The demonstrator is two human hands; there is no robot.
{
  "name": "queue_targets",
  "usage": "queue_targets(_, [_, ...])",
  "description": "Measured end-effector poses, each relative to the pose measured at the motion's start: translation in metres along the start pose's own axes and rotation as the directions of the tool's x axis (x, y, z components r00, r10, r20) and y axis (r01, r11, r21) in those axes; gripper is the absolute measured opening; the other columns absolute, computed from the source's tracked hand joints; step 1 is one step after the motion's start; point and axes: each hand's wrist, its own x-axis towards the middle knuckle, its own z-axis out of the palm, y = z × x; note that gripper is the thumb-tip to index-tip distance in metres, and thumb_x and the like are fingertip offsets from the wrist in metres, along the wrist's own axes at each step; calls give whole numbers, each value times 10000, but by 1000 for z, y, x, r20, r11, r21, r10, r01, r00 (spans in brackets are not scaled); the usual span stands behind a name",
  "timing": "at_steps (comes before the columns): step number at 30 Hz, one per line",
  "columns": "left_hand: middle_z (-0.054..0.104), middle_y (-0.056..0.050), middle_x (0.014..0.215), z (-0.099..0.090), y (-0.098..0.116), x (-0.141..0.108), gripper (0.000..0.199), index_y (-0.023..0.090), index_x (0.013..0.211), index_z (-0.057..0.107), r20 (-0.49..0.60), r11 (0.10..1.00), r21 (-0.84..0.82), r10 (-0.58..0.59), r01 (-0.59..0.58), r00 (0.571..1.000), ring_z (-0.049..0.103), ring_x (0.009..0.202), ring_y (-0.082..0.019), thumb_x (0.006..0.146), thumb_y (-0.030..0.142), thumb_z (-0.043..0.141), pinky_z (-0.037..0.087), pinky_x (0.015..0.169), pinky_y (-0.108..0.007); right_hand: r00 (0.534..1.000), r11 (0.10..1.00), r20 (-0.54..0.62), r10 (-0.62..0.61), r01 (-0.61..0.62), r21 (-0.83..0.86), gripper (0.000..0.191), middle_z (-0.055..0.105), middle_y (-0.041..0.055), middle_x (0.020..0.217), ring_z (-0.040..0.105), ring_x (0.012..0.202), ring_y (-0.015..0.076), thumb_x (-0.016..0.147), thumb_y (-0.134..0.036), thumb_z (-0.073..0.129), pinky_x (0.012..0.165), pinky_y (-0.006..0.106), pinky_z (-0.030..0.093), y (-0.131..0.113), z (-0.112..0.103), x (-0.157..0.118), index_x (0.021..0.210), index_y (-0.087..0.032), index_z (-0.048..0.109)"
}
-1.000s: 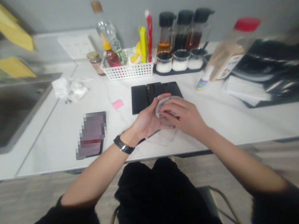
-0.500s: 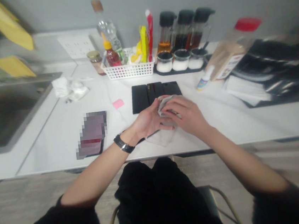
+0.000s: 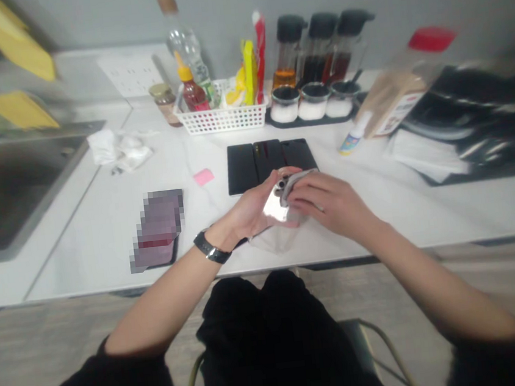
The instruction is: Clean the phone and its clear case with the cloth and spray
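My left hand is wrapped round a phone whose shiny back and camera lenses face up. In my right hand is a grey cloth, pinched against the phone's camera end. Several black phones lie side by side on the counter just beyond my hands. Below my left hand, a dark flat object and something clear are partly hidden. Another phone, its screen blurred out, lies to the left, and a pink slip is nearer the middle.
A white basket with bottles and packets stands at the back. Right of it are jars and pourers. A large red-capped bottle and small white bottle stand farther right. Crumpled tissues lie beside the sink.
My right hand has shifted slightly right with the cloth, and the phone's shiny back and lenses now show. The fingers of my left hand have moved round it.
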Motion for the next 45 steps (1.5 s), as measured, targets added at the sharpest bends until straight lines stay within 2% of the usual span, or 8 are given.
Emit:
queue_targets(4, [783,-89,1057,0,-1,0,466,211,1313,671,4,999,-26,-21,21,1000,790,902,-243,1102,568,459,648,840,-411,997,1000,-81,-1,3,24,186,771,73,1007,716,965,220,1082,-221,591,840,370,601,-6,12,12,1022,-201,766])
queue_targets(10, [790,-163,1212,7,6,-6,539,262,1510,534,1,998,33,46,-46,999,793,1099,-323,1107,595,403,601,967,-460,968,967,147,-204,175,185,200,787,43,1046,720,997,191,1068,-99,560,871,327,600,-39,29,-3,1069,-176,745])
queue_targets(17, [788,-160,1171,-6,-1,2,618,180,1282,683,70,992,43,-118,115,991,787,1063,-326,1085,677,374,624,887,-475,995,997,-85,53,-48,62,130,762,72,1013,715,983,222,1055,-206,639,848,365,596,6,0,13,1019,-206,764])
queue_targets(22, [799,-107,1108,3,7,-4,442,237,1413,590,-79,994,-22,101,-103,992,802,961,-243,1131,514,392,614,884,-381,996,986,27,-86,81,149,160,774,63,1030,717,998,208,1074,-184,597,919,368,607,-29,29,13,1033,-195,751])
queue_targets(26, [791,-142,1164,7,13,-8,525,262,1523,502,-125,994,6,112,-112,986,801,985,-279,1116,574,388,615,877,-407,982,974,131,-133,105,201,172,786,53,1049,724,1028,206,1072,-147,582,905,347,609,-28,21,-1,1060,-195,747])
queue_targets(32, [777,-129,1074,-2,4,0,613,177,1306,648,-4,994,-21,-111,110,994,795,965,-299,1115,629,281,642,824,-451,991,994,-112,74,-63,94,147,767,73,1036,715,1002,230,1060,-213,631,875,390,596,9,10,15,1054,-225,777])
queue_targets(39, [782,-162,1231,5,13,-9,547,262,1550,497,-60,996,-41,73,-75,996,786,1109,-331,1106,574,429,595,972,-469,987,962,78,-143,120,247,216,791,54,1046,728,1014,189,1085,-145,554,903,341,617,-44,36,9,1062,-193,763])
queue_targets(45, [773,-126,1243,0,7,-5,533,287,1458,586,-20,1000,15,-2,2,1000,793,988,-297,1076,637,461,619,865,-452,999,991,-16,39,-36,130,156,787,57,1052,732,1001,207,1060,-207,634,886,368,611,2,-1,4,1062,-230,788])
